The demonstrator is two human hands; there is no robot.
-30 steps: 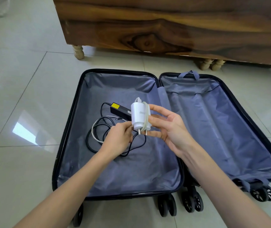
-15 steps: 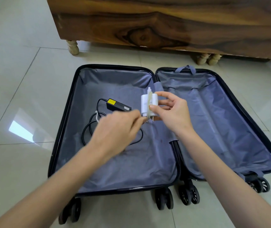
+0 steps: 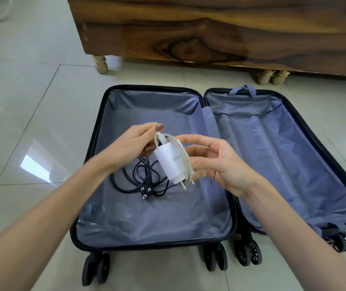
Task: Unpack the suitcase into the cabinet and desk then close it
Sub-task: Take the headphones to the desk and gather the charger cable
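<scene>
Nearly unpacked: my right grip (image 3: 220, 164) clasps the charger (image 3: 173, 162) over the suitcase (image 3: 151, 217), left grip (image 3: 134, 141) pinches its cord (image 3: 159, 136); only a black cable (image 3: 138, 175) lies inside.

Probably a home: tiled floor (image 3: 31, 106), wooden cabinet (image 3: 210, 28)

I can read no text, number or sign anywhere in my view. The charger (image 3: 169, 162) has a small grey print on its side, but it is too faint and blurred for me to make out.
</scene>
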